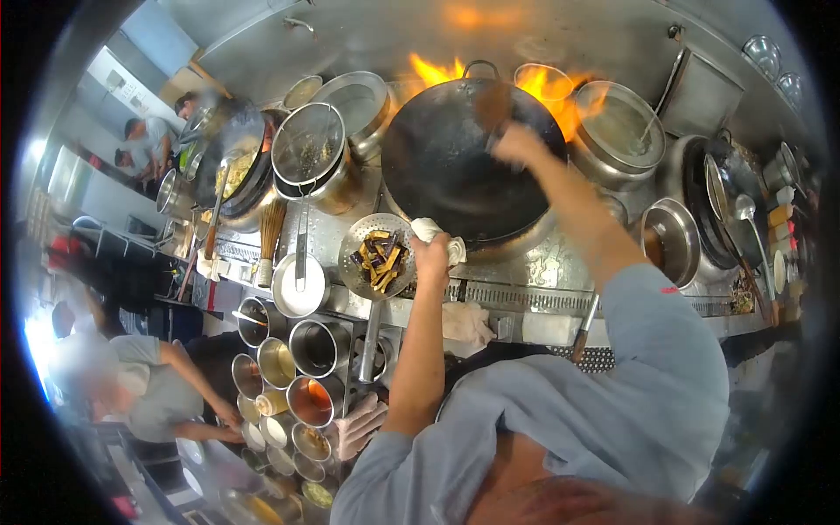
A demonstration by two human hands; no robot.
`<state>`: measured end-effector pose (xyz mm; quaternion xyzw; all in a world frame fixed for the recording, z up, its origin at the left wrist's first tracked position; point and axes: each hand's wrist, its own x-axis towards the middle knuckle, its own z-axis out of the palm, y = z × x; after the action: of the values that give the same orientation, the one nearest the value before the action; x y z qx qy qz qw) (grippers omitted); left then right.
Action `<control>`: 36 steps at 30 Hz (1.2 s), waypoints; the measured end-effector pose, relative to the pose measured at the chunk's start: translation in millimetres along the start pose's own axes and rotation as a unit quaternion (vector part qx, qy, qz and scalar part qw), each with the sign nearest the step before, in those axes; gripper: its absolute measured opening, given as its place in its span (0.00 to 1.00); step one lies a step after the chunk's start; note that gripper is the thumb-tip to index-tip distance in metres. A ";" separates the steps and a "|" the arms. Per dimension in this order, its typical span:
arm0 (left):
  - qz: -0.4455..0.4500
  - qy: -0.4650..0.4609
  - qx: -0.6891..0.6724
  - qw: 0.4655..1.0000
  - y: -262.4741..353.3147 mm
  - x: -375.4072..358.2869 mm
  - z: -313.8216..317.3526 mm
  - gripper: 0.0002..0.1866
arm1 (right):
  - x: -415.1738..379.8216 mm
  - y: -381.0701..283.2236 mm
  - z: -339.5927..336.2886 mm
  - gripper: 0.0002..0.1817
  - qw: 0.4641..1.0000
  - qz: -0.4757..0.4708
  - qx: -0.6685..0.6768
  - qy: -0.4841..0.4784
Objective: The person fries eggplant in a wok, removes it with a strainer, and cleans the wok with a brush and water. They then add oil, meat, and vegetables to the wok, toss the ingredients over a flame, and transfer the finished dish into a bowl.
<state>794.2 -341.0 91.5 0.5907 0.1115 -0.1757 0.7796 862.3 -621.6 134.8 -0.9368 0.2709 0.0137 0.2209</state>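
Note:
My left hand (430, 261) is closed around a folded white cloth (442, 238) at the near rim of a large black wok (437, 166). Over the wok, my right hand (518, 147) grips a brown brush-like tool (493, 107), blurred by motion. Flames (551, 92) rise behind the wok on both sides. Just left of my left hand, a perforated strainer ladle (353, 278) holds fried, dark-skinned strips (381, 259), and its handle points toward me.
Left of the wok are a wire strainer (308, 144), a bamboo brush (272, 232) and a white bowl (299, 302). Several sauce pots (317, 348) stand lower left, where a person (166, 385) reaches in. Pots (672, 241) and another wok (739, 184) flank the right.

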 end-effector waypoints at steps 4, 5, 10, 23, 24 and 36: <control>0.002 -0.016 0.002 1.000 11.4 -4.7 3.3 0.26 | -79.2 -34.1 66.2 0.36 0.945 -0.244 0.124 -0.181; 0.004 -0.011 0.007 1.000 10.5 -7.1 2.5 0.25 | -80.2 -27.6 40.3 0.37 0.939 -0.255 0.071 -0.222; -0.101 -0.031 0.053 0.993 17.7 -16.5 5.1 0.28 | 6.8 55.4 -79.0 0.31 0.979 0.003 -0.164 0.119; 0.072 -0.025 0.110 0.991 10.5 -33.0 9.8 0.30 | -132.4 61.2 -84.4 0.31 0.974 0.128 -0.049 0.179; 0.074 -0.034 0.107 0.991 14.2 -30.8 2.3 0.30 | -152.7 71.1 -86.0 0.32 0.974 0.133 -0.005 0.184; -0.281 -0.376 0.122 0.875 -53.9 -154.1 -231.9 0.29 | -375.5 133.1 124.9 0.34 0.956 0.267 0.084 0.092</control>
<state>639.4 -109.3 38.5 0.5148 -0.0515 -0.6082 0.6020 485.4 -481.2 22.6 -0.8055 0.5305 -0.0373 0.2615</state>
